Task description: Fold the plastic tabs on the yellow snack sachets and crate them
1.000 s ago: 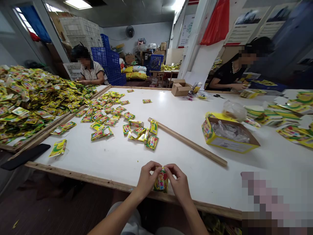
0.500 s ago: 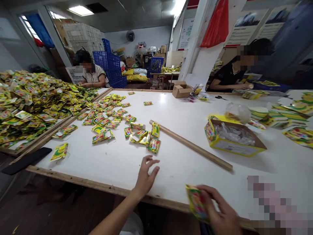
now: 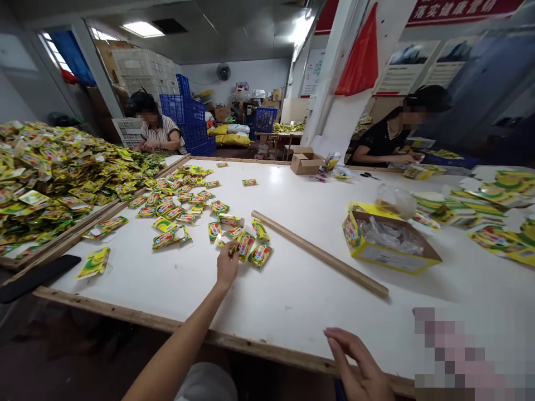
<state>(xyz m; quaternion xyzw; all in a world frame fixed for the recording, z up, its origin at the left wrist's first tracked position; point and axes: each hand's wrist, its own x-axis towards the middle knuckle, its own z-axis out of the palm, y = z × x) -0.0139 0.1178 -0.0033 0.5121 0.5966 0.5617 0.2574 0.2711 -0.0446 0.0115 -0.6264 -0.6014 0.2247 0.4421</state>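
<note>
My left hand is stretched out over the white table, its fingers pinched on a yellow packet at the near edge of a loose scatter of yellow and green packets. My right hand hovers at the table's near edge, fingers apart and holding nothing. A long wooden stick lies diagonally just right of the packets.
An open yellow carton with clear plastic bags stands right of the stick. A large heap of packets fills the left table. Two people sit at the far side. A black phone lies at the left edge. Flat printed sheets pile at right.
The packet that both hands held at the table edge went off to the right and is gone from my right hand. My left hand reached forward and pinched a packet in the scatter.
</note>
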